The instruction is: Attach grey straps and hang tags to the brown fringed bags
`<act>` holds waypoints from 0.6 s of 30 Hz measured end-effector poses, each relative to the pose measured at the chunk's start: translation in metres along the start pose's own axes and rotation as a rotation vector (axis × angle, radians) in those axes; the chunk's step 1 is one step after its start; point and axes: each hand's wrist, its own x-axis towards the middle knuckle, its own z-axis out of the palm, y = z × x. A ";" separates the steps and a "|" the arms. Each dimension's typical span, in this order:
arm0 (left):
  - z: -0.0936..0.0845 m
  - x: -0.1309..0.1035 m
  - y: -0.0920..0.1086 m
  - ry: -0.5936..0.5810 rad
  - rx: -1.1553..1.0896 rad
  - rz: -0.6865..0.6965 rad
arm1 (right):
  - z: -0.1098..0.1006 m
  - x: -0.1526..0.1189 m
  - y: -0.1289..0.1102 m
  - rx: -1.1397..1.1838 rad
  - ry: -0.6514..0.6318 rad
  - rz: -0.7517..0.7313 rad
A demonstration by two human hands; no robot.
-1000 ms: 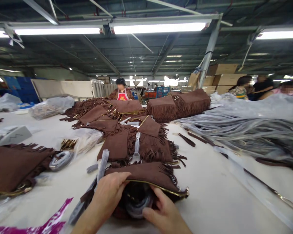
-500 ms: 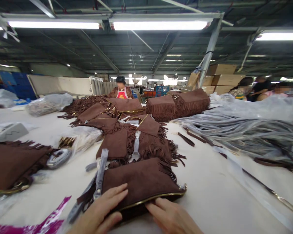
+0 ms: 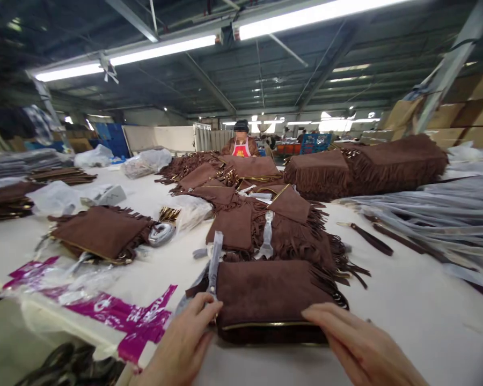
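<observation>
A brown suede bag [image 3: 265, 292] with a gold zipper along its near edge lies flat in front of me, fringe spreading at its right end. My left hand [image 3: 187, 335] is at the bag's left edge, thumb and fingers closed on that corner beside a grey wrapped strap [image 3: 214, 262]. At the right, my right hand [image 3: 346, 332] rests its outstretched fingertips on the bag's near right corner. More brown fringed bags [image 3: 298, 236] lie just beyond.
Long wrapped straps [image 3: 434, 209] and a dark wrist strap [image 3: 371, 239] lie at right. Another brown bag [image 3: 100, 231] and purple-printed plastic [image 3: 116, 316] are at left. A person in a red apron [image 3: 240, 147] is across the table [image 3: 402, 300].
The view has turned left. The bag's near edge now lies straighter, its zipper facing me. My right hand has gone from the zipper opening to the right corner, my left to the left edge.
</observation>
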 end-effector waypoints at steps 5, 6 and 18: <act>0.008 0.012 -0.019 0.012 0.105 0.015 | -0.006 -0.042 0.073 -0.146 -0.181 0.292; 0.010 0.015 -0.023 0.024 0.114 0.016 | -0.009 -0.048 0.078 -0.105 -0.215 0.330; 0.021 0.041 0.038 0.217 0.022 0.227 | -0.047 -0.038 0.009 1.021 -0.327 0.784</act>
